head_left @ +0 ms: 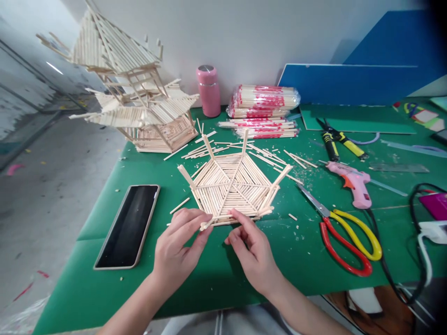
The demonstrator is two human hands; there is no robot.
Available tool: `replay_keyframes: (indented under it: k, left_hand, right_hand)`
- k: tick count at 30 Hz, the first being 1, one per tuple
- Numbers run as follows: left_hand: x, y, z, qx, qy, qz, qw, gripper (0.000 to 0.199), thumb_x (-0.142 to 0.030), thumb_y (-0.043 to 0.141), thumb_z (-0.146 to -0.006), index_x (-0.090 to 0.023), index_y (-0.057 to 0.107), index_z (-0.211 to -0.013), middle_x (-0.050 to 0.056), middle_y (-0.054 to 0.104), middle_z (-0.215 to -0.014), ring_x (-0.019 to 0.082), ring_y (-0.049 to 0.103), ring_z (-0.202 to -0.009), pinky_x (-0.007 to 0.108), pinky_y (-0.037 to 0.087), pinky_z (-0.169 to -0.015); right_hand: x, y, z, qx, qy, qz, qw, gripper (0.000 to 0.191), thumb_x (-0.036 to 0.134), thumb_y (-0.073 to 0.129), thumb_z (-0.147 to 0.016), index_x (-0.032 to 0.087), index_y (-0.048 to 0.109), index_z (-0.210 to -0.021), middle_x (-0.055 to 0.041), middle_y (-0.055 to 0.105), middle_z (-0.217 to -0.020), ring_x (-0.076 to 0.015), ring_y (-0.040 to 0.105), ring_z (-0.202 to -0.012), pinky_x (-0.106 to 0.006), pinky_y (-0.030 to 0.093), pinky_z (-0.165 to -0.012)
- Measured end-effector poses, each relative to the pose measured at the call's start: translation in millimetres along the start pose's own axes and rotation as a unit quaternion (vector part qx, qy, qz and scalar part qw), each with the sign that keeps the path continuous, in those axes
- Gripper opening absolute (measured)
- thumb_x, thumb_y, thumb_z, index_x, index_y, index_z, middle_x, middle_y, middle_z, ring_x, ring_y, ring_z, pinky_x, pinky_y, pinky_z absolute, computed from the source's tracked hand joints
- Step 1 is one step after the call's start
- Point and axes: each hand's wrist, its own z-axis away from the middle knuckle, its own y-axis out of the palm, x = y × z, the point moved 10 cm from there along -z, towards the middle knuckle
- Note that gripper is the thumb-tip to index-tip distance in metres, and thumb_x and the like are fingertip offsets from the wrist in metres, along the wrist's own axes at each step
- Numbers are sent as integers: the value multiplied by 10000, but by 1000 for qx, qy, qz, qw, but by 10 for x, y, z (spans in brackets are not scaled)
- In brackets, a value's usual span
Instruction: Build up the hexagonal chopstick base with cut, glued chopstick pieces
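Note:
A hexagonal piece of wooden sticks (240, 179), with sticks standing up at its corners, lies on the green table. My left hand (181, 242) pinches the stick ends at its near left corner between thumb and fingers. My right hand (249, 246) has its index fingertip on the near edge, the thumb held lower and apart, with nothing seen between them. Loose cut sticks (206, 148) are scattered behind the piece.
A stick pagoda model (164, 130) stands back left, a phone (127, 227) front left. Behind are a pink flask (208, 92) and bagged sticks (263, 100). Scissors (326, 214), a glue gun (358, 184) with its cable and pliers (331, 144) lie right.

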Motion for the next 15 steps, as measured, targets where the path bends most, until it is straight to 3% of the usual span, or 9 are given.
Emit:
replay_keyframes:
  k: [9,15]
  left_hand:
    - [0,-7,-6,3,12,0,1000,175,-68,538,-771,-177,593,-896,47,651,-830,164,621,-782,284,495,-701]
    - [137,72,26,12,-13,-55,998,206,-191,586,-759,-189,586,-965,63,642,-893,191,614,-827,341,496,-750]
  right_hand:
    - [16,0,-14,-9,-2,9,1000,398,186,429,-860,194,407,-1258,-25,557,-811,-125,587,-726,-272,480,-689]
    - [26,-7,-27,-12,-3,12,1000,402,191,434,-853,187,410,-1254,-17,566,-783,-132,599,-724,-278,485,-700]
